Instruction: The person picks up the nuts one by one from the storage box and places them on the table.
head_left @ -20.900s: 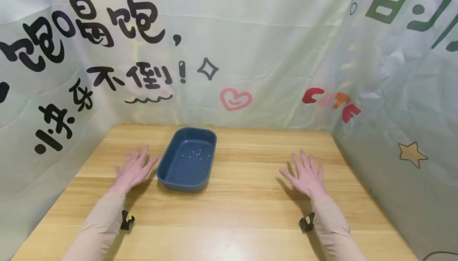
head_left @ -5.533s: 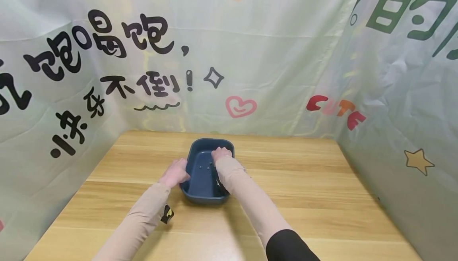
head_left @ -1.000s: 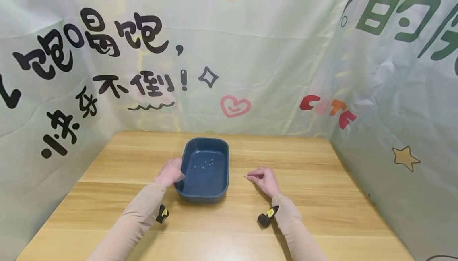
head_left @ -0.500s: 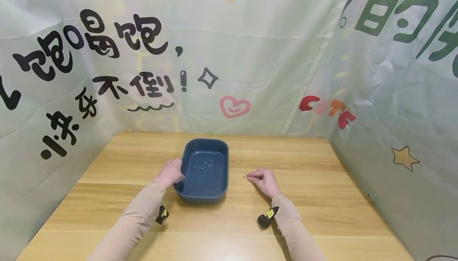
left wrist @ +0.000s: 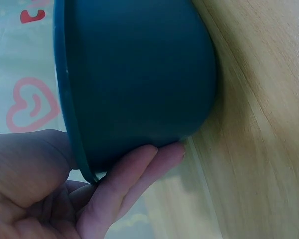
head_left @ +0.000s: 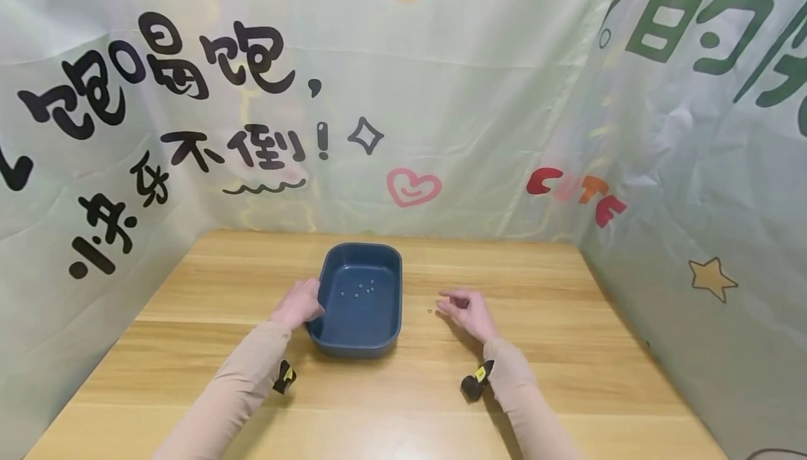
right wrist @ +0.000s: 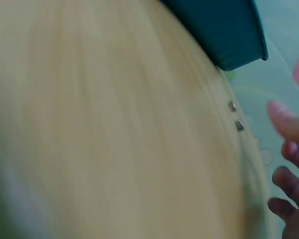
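Observation:
My left hand [head_left: 298,304] grips the left wall of a deep blue plastic tray [head_left: 356,344]. In the left wrist view, the thumb [left wrist: 50,144] goes over the tray's rim and the fingers [left wrist: 132,169] lie along its outside. Several tiny silvery nut-like pieces [head_left: 356,295] lie scattered on the tray floor. To the right of the tray, my right hand [head_left: 469,314] hovers low with thumb and fingers apart, holding nothing. Just left of its fingertips, two similar metal pieces [right wrist: 239,125] rest side by side on the wood, clearer in the right wrist view.
The wooden table [head_left: 252,411] carries the tray left of its middle. Printed cloth [head_left: 479,96] walls it in at the back, left and right. A black wrist camera [head_left: 477,381] hangs below the right sleeve. A dark cable [head_left: 778,453] shows at bottom right.
My right thumb and fingers have parted from a pinch and drawn back slightly; a second metal piece now shows beside the first. The left hand still holds the tray, which is unmoved lately.

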{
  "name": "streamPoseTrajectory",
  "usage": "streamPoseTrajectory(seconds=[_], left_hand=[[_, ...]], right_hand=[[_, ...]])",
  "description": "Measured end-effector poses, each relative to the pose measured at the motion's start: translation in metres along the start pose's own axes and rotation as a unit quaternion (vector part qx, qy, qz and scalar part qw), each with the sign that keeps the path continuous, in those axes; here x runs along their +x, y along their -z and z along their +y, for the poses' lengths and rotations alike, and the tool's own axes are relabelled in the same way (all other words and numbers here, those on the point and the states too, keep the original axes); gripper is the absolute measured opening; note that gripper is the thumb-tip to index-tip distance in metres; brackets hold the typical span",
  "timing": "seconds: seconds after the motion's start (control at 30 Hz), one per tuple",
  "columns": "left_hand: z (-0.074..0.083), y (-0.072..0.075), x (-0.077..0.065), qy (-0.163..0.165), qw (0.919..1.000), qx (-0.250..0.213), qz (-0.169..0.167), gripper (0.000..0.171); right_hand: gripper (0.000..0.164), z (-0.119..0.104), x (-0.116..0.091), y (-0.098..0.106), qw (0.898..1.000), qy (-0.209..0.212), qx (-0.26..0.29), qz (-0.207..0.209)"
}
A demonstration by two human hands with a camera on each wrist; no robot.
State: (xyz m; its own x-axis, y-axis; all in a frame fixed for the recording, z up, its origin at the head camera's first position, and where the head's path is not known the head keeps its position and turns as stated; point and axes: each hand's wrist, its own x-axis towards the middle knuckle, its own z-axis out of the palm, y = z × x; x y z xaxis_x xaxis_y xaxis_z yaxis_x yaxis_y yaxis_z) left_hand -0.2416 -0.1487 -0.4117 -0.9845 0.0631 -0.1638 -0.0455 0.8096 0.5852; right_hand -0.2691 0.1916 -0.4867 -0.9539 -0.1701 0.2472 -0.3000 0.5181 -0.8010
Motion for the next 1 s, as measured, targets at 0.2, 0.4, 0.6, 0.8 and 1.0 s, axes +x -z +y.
streamPoseTrajectory(seconds=[0.2,0.4,0.6,0.8,1.0], left_hand=[[-0.001,0.001,0.000,-0.003,1.0000,-0.009,-0.001,0.022],[-0.001,0.001,-0.002,-0.005,1.0000,-0.003,0.001,0.025],[0.002,0.001,-0.002,-0.009,0.9999,0.003,0.004,0.023],[0.003,0.001,-0.001,-0.019,0.9998,0.001,0.003,0.019],[0.001,-0.001,-0.002,-0.022,0.9998,0.000,0.006,0.018]], right_hand=[[0.032,-0.035,0.016,0.016,0.996,0.056,-0.059,-0.022],[0.031,-0.076,0.037,0.028,0.985,0.108,-0.122,-0.055],[0.031,-0.132,0.064,0.030,0.961,0.149,-0.210,-0.100],[0.028,-0.185,0.088,-0.001,0.921,0.116,-0.304,-0.215],[0.015,-0.188,0.100,-0.059,0.892,0.046,-0.357,-0.274]])
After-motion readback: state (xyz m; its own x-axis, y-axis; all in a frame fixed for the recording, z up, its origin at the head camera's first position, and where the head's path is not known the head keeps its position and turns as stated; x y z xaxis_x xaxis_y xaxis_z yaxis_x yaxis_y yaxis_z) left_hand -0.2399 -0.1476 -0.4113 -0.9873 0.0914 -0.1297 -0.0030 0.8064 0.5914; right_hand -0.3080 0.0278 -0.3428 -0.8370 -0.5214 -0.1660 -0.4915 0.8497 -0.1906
